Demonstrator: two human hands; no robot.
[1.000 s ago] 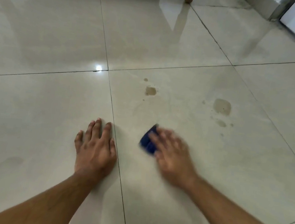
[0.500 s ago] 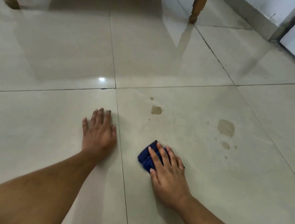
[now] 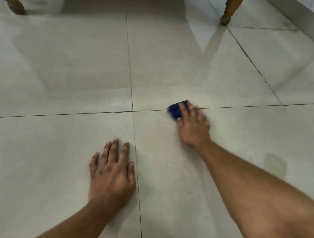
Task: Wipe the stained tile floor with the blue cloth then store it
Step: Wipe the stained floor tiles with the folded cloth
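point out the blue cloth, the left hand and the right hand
blue cloth [image 3: 175, 110]: head view, the bare part left of the fingers
left hand [image 3: 112, 176]: head view, the back of the hand
right hand [image 3: 193, 125]: head view, the back of the hand

Left hand [image 3: 111, 174] lies flat, fingers spread; right hand [image 3: 193, 124] reaches forward, blurred.

The right hand [image 3: 193, 123] has pushed the cloth [image 3: 175, 110] far across the tile, up onto the grout line [image 3: 231, 107]. The small brown spots it reached are gone from sight. One faint stain [image 3: 275, 163] shows right of the arm.
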